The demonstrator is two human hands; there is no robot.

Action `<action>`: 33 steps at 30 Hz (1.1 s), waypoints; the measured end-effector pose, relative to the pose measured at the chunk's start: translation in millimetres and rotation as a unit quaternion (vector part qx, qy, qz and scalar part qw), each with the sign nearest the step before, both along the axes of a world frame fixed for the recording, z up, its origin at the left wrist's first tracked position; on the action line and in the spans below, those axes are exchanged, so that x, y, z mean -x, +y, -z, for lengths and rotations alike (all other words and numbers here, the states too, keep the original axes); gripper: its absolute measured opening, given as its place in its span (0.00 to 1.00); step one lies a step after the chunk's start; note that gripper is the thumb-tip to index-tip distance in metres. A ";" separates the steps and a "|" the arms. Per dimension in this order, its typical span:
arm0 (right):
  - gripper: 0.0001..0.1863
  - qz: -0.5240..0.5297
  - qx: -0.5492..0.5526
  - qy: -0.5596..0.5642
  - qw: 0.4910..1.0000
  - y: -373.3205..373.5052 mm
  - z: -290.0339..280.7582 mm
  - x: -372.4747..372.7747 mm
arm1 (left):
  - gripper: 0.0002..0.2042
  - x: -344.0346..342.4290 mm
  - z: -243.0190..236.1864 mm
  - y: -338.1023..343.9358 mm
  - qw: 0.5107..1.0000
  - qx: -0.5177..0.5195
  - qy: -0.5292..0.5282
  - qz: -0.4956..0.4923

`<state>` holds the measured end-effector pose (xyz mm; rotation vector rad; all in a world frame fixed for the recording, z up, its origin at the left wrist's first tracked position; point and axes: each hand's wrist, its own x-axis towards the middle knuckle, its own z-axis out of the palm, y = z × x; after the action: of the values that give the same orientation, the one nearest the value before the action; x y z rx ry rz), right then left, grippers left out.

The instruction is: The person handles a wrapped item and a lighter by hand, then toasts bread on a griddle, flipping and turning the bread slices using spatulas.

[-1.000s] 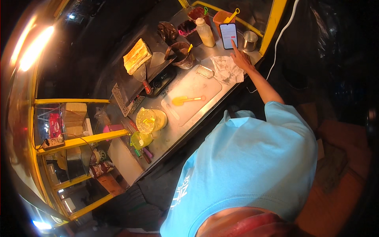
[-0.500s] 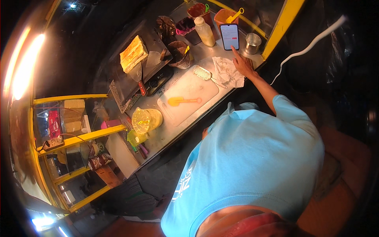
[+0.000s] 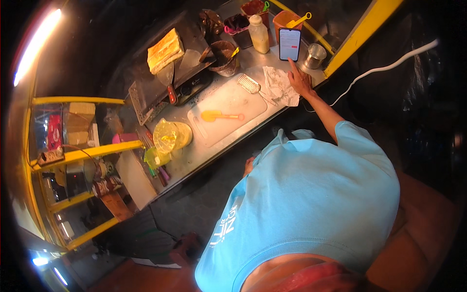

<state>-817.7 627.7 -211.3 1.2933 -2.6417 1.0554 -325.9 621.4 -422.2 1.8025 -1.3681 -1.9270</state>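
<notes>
A lit white phone screen (image 3: 290,44) stands propped beside a pale squeeze bottle (image 3: 259,35).

The phone (image 3: 290,44) is a dark slab with its screen lit white, propped nearly upright at the far right of the counter, screen facing the person. It stands between a pale squeeze bottle on its left and a small metal cup on its right, with an orange tub behind it and crumpled paper lying just near of it.

Shirt (image 3: 316,194) light blue with white print; spatula (image 3: 219,116) yellow, orange-handled; board (image 3: 233,104) white — frame (image 3: 362,34) yellow.
</notes>
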 end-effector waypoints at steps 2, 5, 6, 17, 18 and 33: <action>0.34 -0.011 -0.001 0.007 1.000 -9.4 -6.0 -2.3 | 0.17 -11.5 5.3 2.6 0.999 0.020 0.028 -0.016; 0.35 0.025 -0.042 0.022 0.999 17.0 10.8 8.3 | 0.16 3.7 -32.6 -0.7 0.999 0.025 -0.004 0.037; 0.35 0.019 -0.036 0.029 0.999 11.3 5.6 1.8 | 0.14 -1.6 -48.6 -1.4 0.996 0.044 -0.048 0.057; 0.32 -0.022 -0.011 0.075 0.997 -8.3 -41.4 -35.1 | 0.13 20.3 -250.7 -80.8 0.922 0.356 -0.056 0.144; 0.33 -0.022 0.009 0.096 0.995 -11.1 -42.9 -43.2 | 0.13 23.1 -267.0 -89.4 0.902 0.401 -0.056 0.150; 0.31 -0.155 0.022 0.073 0.985 -47.5 -5.2 -142.9 | 0.23 33.7 -243.8 -169.3 0.713 0.658 -0.118 0.209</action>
<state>-674.8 580.2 -206.0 1.7396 -2.3499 0.9962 -359.6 452.1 -178.4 0.9600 -2.3961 -0.2832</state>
